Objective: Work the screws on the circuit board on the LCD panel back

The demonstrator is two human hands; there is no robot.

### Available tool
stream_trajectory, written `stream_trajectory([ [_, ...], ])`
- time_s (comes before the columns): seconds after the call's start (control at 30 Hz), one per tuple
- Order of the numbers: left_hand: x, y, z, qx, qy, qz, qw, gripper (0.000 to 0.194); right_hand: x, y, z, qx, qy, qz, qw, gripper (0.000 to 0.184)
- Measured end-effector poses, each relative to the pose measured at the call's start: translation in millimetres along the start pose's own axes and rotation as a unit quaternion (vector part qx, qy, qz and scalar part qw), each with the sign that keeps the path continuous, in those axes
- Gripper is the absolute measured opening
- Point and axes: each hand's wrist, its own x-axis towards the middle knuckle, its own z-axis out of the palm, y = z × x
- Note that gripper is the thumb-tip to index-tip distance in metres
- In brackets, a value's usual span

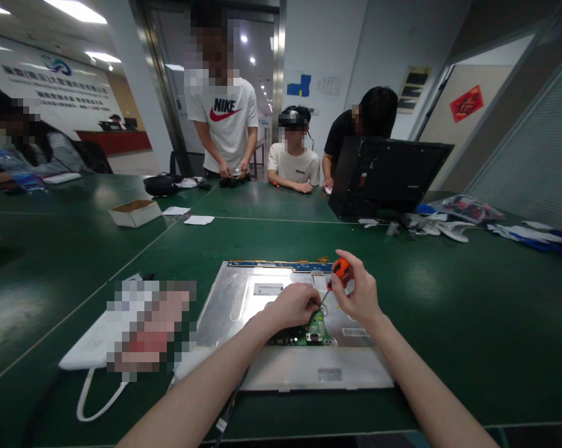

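Here we are over the desk [472,298], and all eyes go to the silvery metal panel [225,298] lying flat right in front of the wearer: call it the middle of our clock, twelve straight ahead. The green circuit board [316,330] sits on it, near the middle and toward five o'clock, partly covered by the left hand.

And there's the right hand [361,292], at two o'clock from the board, fingers pinching the orange handle of a screwdriver [341,268]! Its thin shaft slants down toward eight o'clock, the tip close by the board's far edge; contact can't be made out. The left hand [297,305] is in tight, fingers curled and bunched just beside that tip; whether they pinch anything, I cannot tell.

Around the dial: a narrow blue circuit strip [281,267] along the panel's twelve o'clock edge, a white device [89,336] at nine with a white cable [94,414] looping off it, a shallow open box [135,214] between ten and eleven. A seated person [294,162] is up at twelve, and a big black casing [397,177] stands at one, a clear plastic bag [467,208] at two.
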Motion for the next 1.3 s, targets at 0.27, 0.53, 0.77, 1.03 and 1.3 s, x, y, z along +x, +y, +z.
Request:
stream_trajectory([
  [0.27,-0.5,1.3,-1.5,0.006,0.003,0.001,1.0,0.015,-1.1,2.9,4.4,-0.035,0.029,-0.017,0.999,0.042],
  [0.53,-0.5,0.9,-1.1,0.007,0.0,0.0,1.0,0.015,-0.4,0.2,0.5,0.019,-0.011,-0.007,1.0,0.046],
  [0.77,-0.5,0.6,-0.2,0.008,0.0,0.004,1.0,0.017,1.2,-0.7,2.4,-0.012,0.02,-0.014,1.0,0.045],
  [1.03,-0.5,-1.8,1.9,0.006,0.006,0.004,1.0,0.017,0.3,0.8,4.8,-0.031,0.03,-0.012,0.999,0.042],
  [1.3,0.1,-0.5,0.7,0.009,0.008,0.003,1.0,0.015,-1.0,0.8,0.2,0.033,-0.004,-0.009,0.999,0.042],
])
